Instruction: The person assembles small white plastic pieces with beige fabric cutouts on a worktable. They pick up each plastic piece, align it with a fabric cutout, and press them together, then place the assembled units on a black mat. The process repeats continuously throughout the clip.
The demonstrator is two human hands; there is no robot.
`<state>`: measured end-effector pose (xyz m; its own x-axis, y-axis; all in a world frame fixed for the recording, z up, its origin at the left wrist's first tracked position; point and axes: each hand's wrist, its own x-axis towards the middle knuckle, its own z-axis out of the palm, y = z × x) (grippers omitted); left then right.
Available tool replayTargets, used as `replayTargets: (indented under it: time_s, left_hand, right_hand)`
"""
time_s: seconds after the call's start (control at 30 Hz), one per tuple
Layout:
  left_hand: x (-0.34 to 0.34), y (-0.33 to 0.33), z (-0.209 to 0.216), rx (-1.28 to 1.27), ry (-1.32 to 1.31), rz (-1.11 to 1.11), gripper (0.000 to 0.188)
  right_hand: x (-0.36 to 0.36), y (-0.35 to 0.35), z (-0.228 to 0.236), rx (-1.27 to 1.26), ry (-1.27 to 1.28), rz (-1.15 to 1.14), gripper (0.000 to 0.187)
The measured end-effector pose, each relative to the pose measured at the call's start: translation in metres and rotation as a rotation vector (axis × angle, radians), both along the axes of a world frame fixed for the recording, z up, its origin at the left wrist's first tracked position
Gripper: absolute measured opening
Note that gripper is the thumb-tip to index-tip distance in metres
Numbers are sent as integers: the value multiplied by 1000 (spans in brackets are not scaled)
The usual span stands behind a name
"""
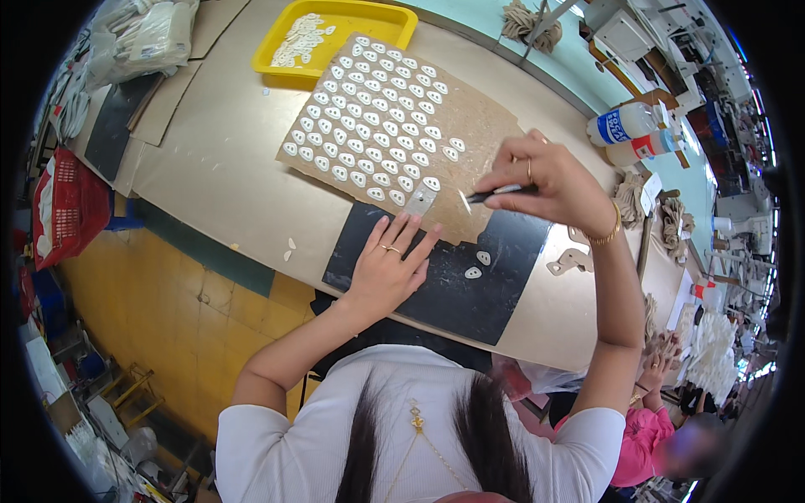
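Note:
My left hand (390, 261) lies over the black mat (511, 293) with its fingers spread. Its fingertips press the near end of a small clear strip (422, 199) at the edge of a brown board (470, 117). My right hand (549, 180) pinches a slim black-handled, pen-like tool (503, 194) with a pale tip, pointing left just above the board; its exact kind is unclear. Rows of small white rounded-triangle pieces (362, 130) with two holes cover most of the board. Two similar white pieces (473, 272) lie on the mat, right of my left hand.
A yellow tray (406, 29) holding loose white pieces touches the board's far edge. Bottles (620, 124) and cord bundles (673, 220) stand along the right side. Plastic-bagged goods (155, 42) lie far left, above a red basket (84, 210). Another person in pink (641, 436) works at lower right.

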<state>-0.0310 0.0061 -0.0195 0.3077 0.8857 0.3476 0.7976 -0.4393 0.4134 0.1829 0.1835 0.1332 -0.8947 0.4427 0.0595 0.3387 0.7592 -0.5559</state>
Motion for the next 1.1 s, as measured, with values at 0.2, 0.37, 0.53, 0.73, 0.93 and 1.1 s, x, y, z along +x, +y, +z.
replayTargets:
  time_s: [0.2, 0.37, 0.53, 0.73, 0.93, 1.1]
  left_hand:
    - [-1, 2, 0, -15, -111, -17, 63]
    - [0, 13, -2, 105, -191, 8, 69]
    - [-6, 19, -17, 112, -370, 51, 62]
    - [-9, 30, -14, 119, -407, 209, 61]
    - [46, 18, 13, 161, -151, -232, 43]
    - [65, 29, 7, 51, -36, -273, 42]
  right_hand:
    - [53, -49, -31, 500, -380, 30, 11]
    - [58, -64, -59, 551, -359, 60, 9]
    - [49, -69, -70, 573, -417, 109, 19]
    - [44, -65, -64, 553, -438, 163, 19]
    - [42, -65, -64, 540, -471, 153, 16]
    - [40, -66, -62, 535, -481, 152, 14]
